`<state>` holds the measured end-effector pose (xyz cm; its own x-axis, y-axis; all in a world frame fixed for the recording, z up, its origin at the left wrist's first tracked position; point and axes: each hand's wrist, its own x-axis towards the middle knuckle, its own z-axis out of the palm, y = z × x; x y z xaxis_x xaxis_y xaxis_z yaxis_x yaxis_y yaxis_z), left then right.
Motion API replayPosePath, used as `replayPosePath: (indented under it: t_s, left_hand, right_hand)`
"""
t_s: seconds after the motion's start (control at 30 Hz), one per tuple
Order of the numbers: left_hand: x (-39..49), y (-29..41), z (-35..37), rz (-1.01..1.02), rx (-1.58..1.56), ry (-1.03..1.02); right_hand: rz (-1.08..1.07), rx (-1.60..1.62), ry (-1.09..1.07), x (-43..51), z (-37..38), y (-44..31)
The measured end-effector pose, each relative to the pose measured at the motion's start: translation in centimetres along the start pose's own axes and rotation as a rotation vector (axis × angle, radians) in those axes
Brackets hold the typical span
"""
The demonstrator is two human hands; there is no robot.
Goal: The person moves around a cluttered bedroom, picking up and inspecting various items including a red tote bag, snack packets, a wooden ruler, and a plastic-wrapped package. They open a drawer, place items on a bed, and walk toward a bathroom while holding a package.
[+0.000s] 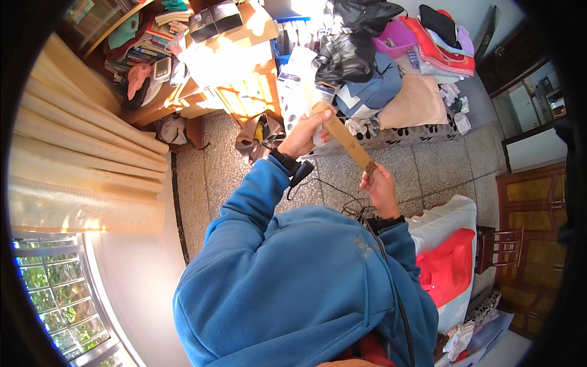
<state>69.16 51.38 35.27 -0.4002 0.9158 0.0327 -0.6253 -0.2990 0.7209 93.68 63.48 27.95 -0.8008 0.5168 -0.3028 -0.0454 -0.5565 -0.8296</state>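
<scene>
A long, narrow brown cardboard packet point(346, 137) slants down to the right between my two hands. It bears small dark print and a dark pattern at its lower end. My left hand point(304, 134) grips the upper end, thumb on top. At the lower end, my right hand point(381, 189) pinches the patterned corner between thumb and fingers. Something whitish shows beside the left fingers; I cannot tell whether it is held. Both wrists wear black straps. Beyond the packet is a seat or bed with a patterned cover point(403, 136).
Black plastic bags point(345, 57), a blue cloth bag point(373, 87), a beige cushion point(415, 102) and folded clothes point(445, 43) crowd the bed. A brown bag point(259, 136) stands on the tiled floor. Black cables point(353, 197) hang near my right wrist. Sunlight washes out the wooden desk point(247, 98).
</scene>
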Motion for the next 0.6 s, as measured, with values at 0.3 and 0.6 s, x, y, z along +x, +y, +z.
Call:
replayPosePath:
  t_s: [0.3,0.6]
  left_hand:
    - [-3.3,5.6,-0.4,0.001,0.385,-0.104]
    - [-1.5,5.1,-2.1,-0.017,0.261,0.095]
  right_hand:
    - [0.297,0.402,-0.266,2.7,1.1,2.5]
    - [0.234,0.304,-0.237,3.4,3.5,3.8]
